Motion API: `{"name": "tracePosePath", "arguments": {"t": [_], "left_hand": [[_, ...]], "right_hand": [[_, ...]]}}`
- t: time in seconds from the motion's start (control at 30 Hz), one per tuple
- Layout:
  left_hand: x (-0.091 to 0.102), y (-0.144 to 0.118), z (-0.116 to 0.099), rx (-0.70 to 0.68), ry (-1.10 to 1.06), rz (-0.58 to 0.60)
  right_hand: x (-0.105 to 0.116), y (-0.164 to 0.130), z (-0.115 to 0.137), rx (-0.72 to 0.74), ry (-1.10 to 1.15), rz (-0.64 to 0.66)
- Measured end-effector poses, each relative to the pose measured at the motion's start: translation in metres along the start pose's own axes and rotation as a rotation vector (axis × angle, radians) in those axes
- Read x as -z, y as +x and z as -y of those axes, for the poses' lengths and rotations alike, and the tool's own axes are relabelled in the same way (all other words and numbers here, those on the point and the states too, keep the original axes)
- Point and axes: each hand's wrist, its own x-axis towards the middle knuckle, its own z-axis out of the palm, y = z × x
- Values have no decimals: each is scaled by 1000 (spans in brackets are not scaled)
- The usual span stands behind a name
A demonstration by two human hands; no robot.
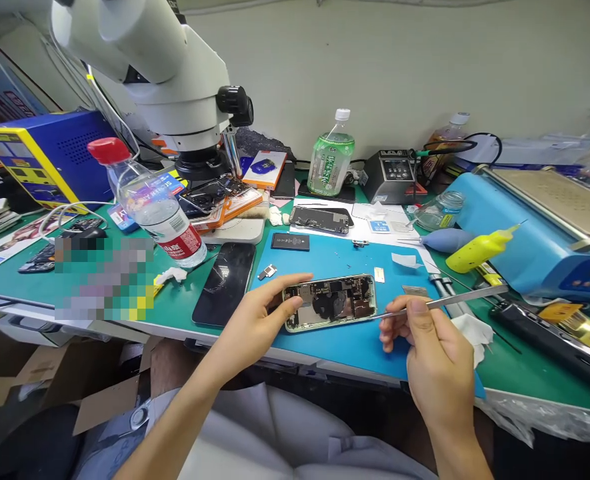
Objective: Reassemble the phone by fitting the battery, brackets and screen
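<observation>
My left hand (259,319) grips the left end of an opened phone (347,308), thumb on top and fingers along the far edge. The phone's inner parts face up, with a dark round coil area in the middle. In my right hand (437,347) are metal tweezers (469,295), pinched between thumb and fingers. Their thin tip points left, at the phone's right end; whether it touches cannot be made out. A black battery (290,241) and a small metal part (267,271) lie beyond the phone on the blue mat (319,353).
A dark phone screen (225,283) lies left of the mat. Behind it stand a red-capped bottle (167,223) and a microscope (185,100). Another phone part (321,219) rests on white paper. To the right are a yellow squeeze bottle (482,251) and a blue machine (515,233).
</observation>
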Motion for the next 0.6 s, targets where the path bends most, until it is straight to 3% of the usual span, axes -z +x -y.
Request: {"name": "tracePosePath", "arguments": {"t": [0.2, 0.43, 0.6], "left_hand": [[-1, 0, -8, 26, -128, -85], [-1, 4, -5, 51, -191, -80], [-1, 6, -5, 67, -228, -73]], "right_hand": [[-11, -12, 13, 98, -29, 125], [-61, -30, 16, -2, 53, 322], [-70, -27, 8, -22, 18, 373]]}}
